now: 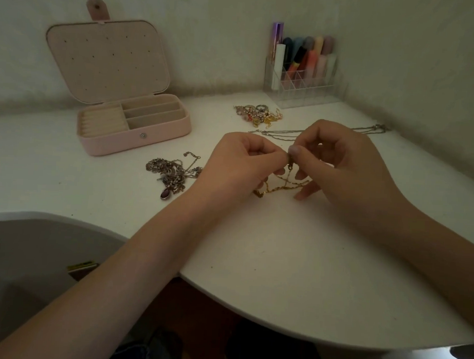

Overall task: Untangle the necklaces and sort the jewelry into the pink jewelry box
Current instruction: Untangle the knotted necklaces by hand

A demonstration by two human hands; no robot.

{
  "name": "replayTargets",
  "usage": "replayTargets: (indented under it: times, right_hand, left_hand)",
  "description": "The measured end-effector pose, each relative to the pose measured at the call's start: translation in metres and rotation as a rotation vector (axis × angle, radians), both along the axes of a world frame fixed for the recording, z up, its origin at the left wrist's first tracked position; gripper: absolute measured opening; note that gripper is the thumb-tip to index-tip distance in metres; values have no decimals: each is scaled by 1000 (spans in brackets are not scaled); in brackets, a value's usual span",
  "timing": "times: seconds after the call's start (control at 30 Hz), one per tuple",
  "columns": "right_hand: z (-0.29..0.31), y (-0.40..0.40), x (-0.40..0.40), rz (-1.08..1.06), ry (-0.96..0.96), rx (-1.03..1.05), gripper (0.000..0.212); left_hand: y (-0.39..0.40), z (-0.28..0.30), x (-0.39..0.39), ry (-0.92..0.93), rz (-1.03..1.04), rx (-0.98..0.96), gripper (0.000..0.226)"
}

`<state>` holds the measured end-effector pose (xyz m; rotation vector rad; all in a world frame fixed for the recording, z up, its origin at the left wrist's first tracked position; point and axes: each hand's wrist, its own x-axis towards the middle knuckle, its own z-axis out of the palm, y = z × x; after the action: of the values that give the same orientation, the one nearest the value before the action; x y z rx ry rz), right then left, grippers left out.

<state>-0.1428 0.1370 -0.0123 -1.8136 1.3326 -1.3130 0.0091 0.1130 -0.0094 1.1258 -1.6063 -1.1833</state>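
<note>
Your left hand (241,163) and right hand (338,168) met over the desk (281,264), each pinching the same gold necklace (282,185) at its knot, the rest of the chain trailing on the desk beneath. At nine o'clock from your hands lay a tangle of silver necklaces (173,172). At ten o'clock the pink jewelry box (134,126) stood open. At twelve sat a pile of rings (258,114); beyond it, a clear organizer (304,84).

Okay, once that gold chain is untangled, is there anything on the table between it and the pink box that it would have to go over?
Mostly clear. The gold chain, pinched by both hands, sits right of the open pink jewelry box. The tangled silver necklaces lie just below that line, left of the left hand. The table between is bare.
</note>
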Motion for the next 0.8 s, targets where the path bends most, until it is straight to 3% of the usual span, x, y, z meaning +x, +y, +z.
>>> replayTargets:
  times: [0.23, 0.63, 0.8]
  right_hand:
    - [-3, -1, 5, 9, 5, 134, 16]
    - [6, 0, 10, 80, -351, 433, 20]
    - [7, -1, 5, 172, -458, 551, 17]
  left_hand:
    - [0, 0, -2, 52, -22, 60, 15]
    - [-2, 1, 0, 146, -36, 167, 17]
    - [-1, 1, -2, 75, -21, 124, 17]
